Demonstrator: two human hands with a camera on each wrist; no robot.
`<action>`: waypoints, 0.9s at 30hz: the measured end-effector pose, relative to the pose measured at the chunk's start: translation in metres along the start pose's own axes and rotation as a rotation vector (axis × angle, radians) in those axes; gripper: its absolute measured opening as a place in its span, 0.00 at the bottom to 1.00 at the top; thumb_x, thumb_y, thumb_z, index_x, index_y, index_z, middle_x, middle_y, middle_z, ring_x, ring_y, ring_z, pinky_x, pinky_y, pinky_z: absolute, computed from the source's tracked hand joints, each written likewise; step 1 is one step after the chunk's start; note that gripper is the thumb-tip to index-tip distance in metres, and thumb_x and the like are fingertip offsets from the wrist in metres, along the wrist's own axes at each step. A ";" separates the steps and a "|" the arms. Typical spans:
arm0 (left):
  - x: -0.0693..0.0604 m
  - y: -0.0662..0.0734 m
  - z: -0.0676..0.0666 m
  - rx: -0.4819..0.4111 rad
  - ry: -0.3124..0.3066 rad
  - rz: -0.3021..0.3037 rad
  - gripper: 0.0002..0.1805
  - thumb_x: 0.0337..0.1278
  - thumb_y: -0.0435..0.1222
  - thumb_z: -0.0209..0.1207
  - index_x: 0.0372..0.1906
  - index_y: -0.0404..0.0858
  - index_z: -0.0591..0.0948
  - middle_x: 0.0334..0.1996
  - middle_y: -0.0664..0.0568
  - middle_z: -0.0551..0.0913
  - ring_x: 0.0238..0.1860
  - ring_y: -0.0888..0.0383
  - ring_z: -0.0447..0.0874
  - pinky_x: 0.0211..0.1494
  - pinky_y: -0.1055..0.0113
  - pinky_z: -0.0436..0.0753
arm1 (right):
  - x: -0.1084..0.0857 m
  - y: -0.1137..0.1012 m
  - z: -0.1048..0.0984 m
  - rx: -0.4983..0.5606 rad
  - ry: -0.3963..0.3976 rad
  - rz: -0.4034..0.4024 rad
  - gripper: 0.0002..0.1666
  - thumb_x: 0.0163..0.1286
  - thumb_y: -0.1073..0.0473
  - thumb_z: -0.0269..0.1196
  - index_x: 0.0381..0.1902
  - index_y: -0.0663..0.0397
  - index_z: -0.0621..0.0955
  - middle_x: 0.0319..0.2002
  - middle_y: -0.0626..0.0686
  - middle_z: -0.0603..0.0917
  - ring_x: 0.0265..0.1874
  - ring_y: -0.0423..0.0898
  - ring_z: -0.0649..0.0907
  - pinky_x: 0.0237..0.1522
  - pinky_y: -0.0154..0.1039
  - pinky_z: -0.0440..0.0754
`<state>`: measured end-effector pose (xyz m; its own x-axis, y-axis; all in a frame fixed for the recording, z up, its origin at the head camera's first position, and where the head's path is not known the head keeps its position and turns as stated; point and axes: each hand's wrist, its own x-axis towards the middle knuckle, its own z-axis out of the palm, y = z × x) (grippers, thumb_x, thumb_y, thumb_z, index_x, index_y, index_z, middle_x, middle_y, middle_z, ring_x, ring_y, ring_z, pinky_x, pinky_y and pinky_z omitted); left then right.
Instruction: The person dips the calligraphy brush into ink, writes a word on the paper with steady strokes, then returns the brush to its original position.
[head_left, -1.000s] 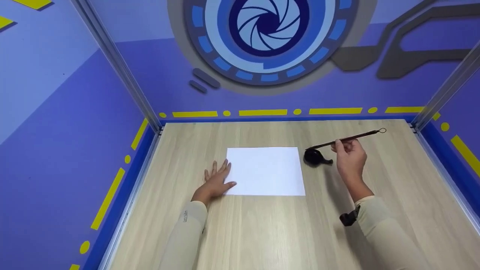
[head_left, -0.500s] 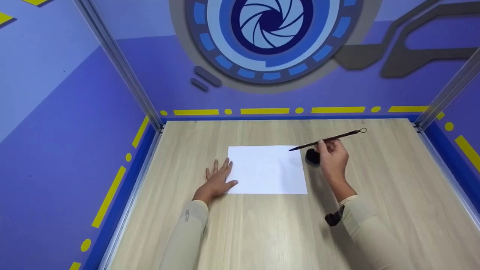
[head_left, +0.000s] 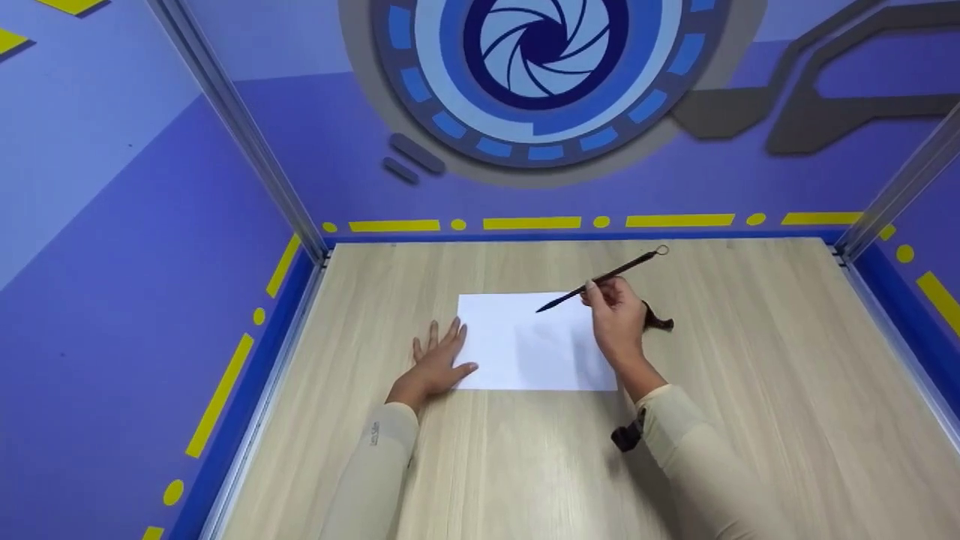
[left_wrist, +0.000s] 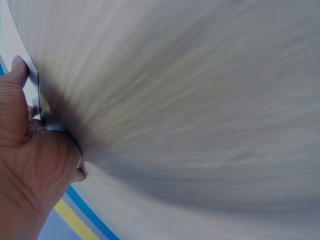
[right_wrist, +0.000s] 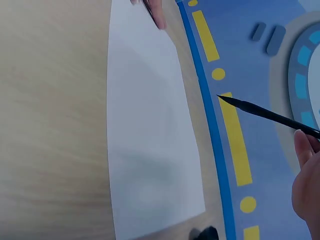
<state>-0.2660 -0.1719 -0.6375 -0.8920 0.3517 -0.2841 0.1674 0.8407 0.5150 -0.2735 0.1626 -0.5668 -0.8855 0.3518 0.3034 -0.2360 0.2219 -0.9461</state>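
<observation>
My right hand [head_left: 619,324] pinches a dark calligraphy brush [head_left: 619,269] partway along its handle. The brush is tilted, its dark tip pointing left above the paper and its loop end up to the right. A white sheet of paper [head_left: 502,345] lies flat on the table; in the right wrist view the brush tip [right_wrist: 230,101] looks clear of it. Fingers spread, my left hand [head_left: 435,366] rests on the sheet's left edge. Behind my right hand is a small black ink dish [head_left: 660,321], mostly hidden, with its handle-like end showing.
The wooden table [head_left: 510,465] meets a printed blue-purple back wall [head_left: 525,202]. Side walls stand at left and right, with metal posts [head_left: 247,135] in the corners. A black device [head_left: 627,435] is strapped at my right wrist.
My right hand has carried the brush left, from above the ink dish to above the paper. It now covers most of the dish. My left hand has stayed in place.
</observation>
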 end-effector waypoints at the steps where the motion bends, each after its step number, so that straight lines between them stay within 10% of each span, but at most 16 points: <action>1: 0.000 0.000 0.000 -0.005 0.001 0.001 0.47 0.79 0.58 0.52 0.89 0.47 0.46 0.90 0.53 0.36 0.89 0.37 0.19 0.84 0.28 0.22 | 0.000 -0.001 0.003 -0.017 -0.004 -0.014 0.10 0.77 0.58 0.68 0.42 0.62 0.86 0.37 0.63 0.93 0.31 0.36 0.90 0.38 0.26 0.88; 12: 0.000 0.001 0.002 0.031 0.011 0.000 0.47 0.79 0.60 0.51 0.89 0.48 0.46 0.90 0.53 0.36 0.89 0.37 0.20 0.84 0.27 0.23 | -0.001 -0.009 0.042 -0.027 -0.047 -0.056 0.09 0.77 0.59 0.68 0.42 0.59 0.90 0.30 0.58 0.90 0.29 0.39 0.86 0.34 0.25 0.83; 27: 0.002 0.000 0.003 0.025 0.013 -0.013 0.47 0.79 0.59 0.53 0.89 0.48 0.46 0.90 0.54 0.36 0.89 0.37 0.19 0.84 0.29 0.23 | -0.004 -0.019 0.082 -0.171 -0.155 -0.309 0.09 0.77 0.60 0.68 0.48 0.55 0.92 0.33 0.53 0.91 0.31 0.41 0.82 0.35 0.29 0.82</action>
<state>-0.2663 -0.1700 -0.6406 -0.8996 0.3351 -0.2802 0.1657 0.8554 0.4908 -0.2981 0.0819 -0.5599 -0.8359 0.1058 0.5385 -0.4431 0.4490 -0.7759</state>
